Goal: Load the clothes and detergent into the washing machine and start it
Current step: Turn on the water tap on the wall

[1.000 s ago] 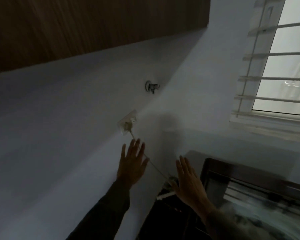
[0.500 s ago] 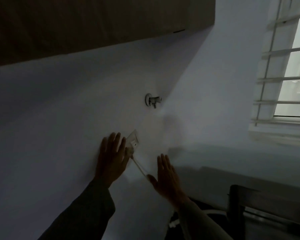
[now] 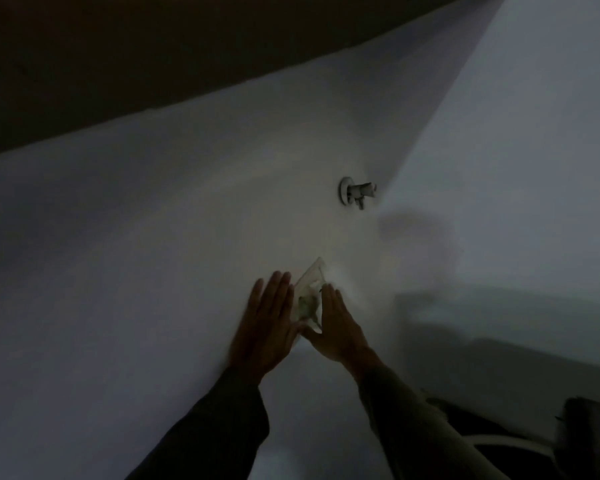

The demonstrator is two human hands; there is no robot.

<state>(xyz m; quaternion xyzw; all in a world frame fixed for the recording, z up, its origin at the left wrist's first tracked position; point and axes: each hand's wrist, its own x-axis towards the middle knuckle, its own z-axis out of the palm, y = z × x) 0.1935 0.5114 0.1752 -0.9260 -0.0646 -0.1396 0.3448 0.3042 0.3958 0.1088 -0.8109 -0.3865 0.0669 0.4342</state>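
Head view, dim. White wall [image 3: 153, 271] fills most of the frame, with a dark wood cabinet [image 3: 118, 57] overhead. Washing machine [image 3: 584, 434]: only a dark corner shows at lower right, drum hidden. Clothes and detergent are out of sight, so loading can't be judged. Left hand [image 3: 267, 327] and right hand [image 3: 340, 330], fingers straight and grasping nothing, flank the wall socket [image 3: 309, 292]. A plug seems seated in it; contact unclear. Water tap [image 3: 355, 194] sits above, untouched. Judgement: power step in hand; water supply and start likely remain.
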